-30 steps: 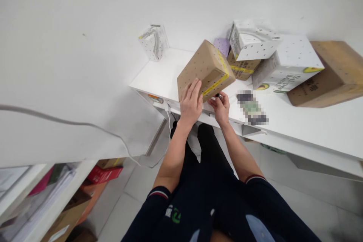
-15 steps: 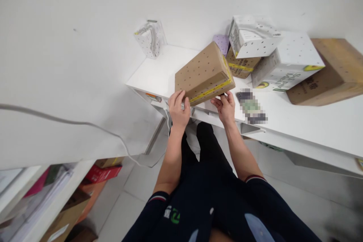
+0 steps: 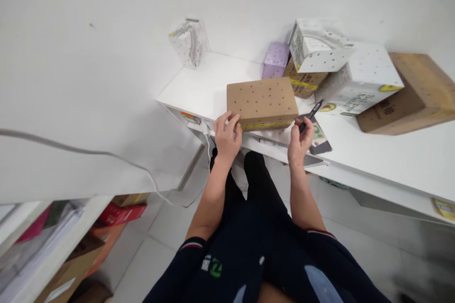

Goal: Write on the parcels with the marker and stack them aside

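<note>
A brown cardboard box [image 3: 262, 99] with small dark dots and yellow tape along its front side lies at the front edge of the white table [image 3: 209, 85]. My left hand [image 3: 227, 138] grips its near left corner, fingers on the top edge and thumb at the front. Just right of the box, my right hand [image 3: 299, 147] is closed around a slim black marker pen [image 3: 313, 114], whose narrow tip points up and away to the right. A phone [image 3: 321, 143] lies on the table, partly hidden behind the right hand.
A purple dotted box [image 3: 276, 59], a smaller taped brown box [image 3: 302, 83], white printed boxes [image 3: 373, 68] and a large brown carton [image 3: 412, 99] stand at the back right. A crumpled white package [image 3: 192, 47] leans on the wall. A cable [image 3: 149, 170] hangs at the left.
The cardboard box has turned and come down flatter, its dotted top now facing up. My right hand has left the box and moved right, bringing the black marker pen into full view.
</note>
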{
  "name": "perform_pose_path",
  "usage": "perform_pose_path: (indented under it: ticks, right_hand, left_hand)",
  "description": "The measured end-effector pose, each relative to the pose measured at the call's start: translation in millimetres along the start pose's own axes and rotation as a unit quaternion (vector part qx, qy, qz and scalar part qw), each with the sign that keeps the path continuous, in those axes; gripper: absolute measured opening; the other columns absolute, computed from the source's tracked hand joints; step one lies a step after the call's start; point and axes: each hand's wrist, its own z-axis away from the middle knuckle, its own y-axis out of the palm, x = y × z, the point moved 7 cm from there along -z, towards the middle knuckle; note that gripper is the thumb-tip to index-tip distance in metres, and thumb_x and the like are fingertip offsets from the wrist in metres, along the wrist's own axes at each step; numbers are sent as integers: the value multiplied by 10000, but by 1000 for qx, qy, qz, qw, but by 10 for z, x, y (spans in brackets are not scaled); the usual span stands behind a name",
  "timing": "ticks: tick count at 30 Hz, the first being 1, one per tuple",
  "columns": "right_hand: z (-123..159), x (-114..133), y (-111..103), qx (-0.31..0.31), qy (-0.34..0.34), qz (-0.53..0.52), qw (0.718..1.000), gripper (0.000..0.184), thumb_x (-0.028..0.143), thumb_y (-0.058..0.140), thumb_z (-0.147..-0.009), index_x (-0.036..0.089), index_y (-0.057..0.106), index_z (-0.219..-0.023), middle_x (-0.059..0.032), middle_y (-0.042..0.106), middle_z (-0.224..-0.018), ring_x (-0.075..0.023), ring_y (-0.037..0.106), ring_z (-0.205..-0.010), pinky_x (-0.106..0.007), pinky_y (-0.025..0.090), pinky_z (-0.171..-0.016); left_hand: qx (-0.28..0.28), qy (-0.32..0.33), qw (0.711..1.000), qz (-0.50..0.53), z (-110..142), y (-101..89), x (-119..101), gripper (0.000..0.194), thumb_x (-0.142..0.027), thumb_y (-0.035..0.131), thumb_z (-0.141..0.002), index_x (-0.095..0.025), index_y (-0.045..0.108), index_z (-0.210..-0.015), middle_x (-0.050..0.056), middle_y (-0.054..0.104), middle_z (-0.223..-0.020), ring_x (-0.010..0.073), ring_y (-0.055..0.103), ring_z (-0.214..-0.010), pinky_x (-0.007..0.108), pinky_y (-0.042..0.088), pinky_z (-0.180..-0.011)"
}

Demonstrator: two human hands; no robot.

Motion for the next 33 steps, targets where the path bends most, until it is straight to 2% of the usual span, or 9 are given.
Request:
perform_pose_path:
  ticks: [4,7,9,12,16,20,23,27,33]
  right_hand:
    - [-38,386,-152,-9,-96,52,994,508,467,678,-825,225,481,-1226,-69,639,-1078,-211,679,-1029,-447,537,-963]
    - [-143,679,-290,-99,-135,36,985,321,481,659,-864,242,521,-1025,-1,581,-896,-138,655,-699,-372,578,-772]
    - [-242,824,-260,-105,-130,-19,986,265,489,611,-905,254,509,-972,63,498,-713,-92,529,-488,-305,543,-599]
    - [-370,1027,-35,-41,-132,-99,985,239,496,506,-964,261,509,-1005,111,364,-540,-98,464,-404,-269,496,-518]
    - [-455,1137,428,76,-101,-160,979,338,541,418,-982,243,554,-1065,55,530,-633,-125,626,-545,-288,535,-581]
    - [-519,985,969,191,-20,-181,965,333,550,552,-909,249,551,-1053,43,617,-736,-119,672,-651,-284,560,-668]
    - [-586,805,1283,225,20,-155,962,333,530,659,-830,261,521,-969,88,570,-677,-92,626,-595,-244,536,-637]
    - [-606,673,1541,241,46,-125,961,333,581,580,-868,259,497,-881,90,511,-594,-110,599,-560,-245,511,-590]
    - [-460,673,1697,320,81,-125,936,265,484,570,-885,226,629,-906,31,633,-696,-112,616,-606,-257,542,-621]
  left_hand:
    - [16,15,1000,5,53,54,-147,295,-289,515,-966,-176,648,-1203,168,609,-1243,255,582,-1194,429,480,-1035]
    - [23,7,1000,6,57,43,-174,296,-297,505,-970,-178,649,-1199,164,610,-1216,251,589,-1175,428,483,-1026]
    - [26,3,1000,-4,21,19,-189,293,-312,502,-973,-180,657,-1184,157,626,-1185,251,597,-1144,439,472,-1029]
    - [30,-6,999,-19,-88,-8,-232,288,-337,510,-971,-181,680,-1144,146,652,-1146,265,591,-1123,453,455,-1032]
    - [44,-2,999,-20,-243,60,-334,303,-363,528,-964,-195,688,-1159,135,658,-1242,304,518,-1275,480,393,-1110]
    - [81,-10,996,-36,-299,229,-340,361,-420,530,-961,-198,675,-1205,113,667,-1300,340,497,-1327,516,366,-1133]
    - [103,-16,994,-35,-286,300,-306,394,-431,524,-962,-179,669,-1228,112,668,-1307,346,508,-1323,483,395,-1118]
    - [112,-20,993,-33,-273,295,-288,408,-440,509,-969,-167,669,-1226,120,661,-1318,345,503,-1332,479,387,-1131]
    - [106,-18,994,-29,-274,282,-292,383,-424,517,-963,-149,661,-1188,149,652,-1285,339,506,-1328,481,388,-1132]
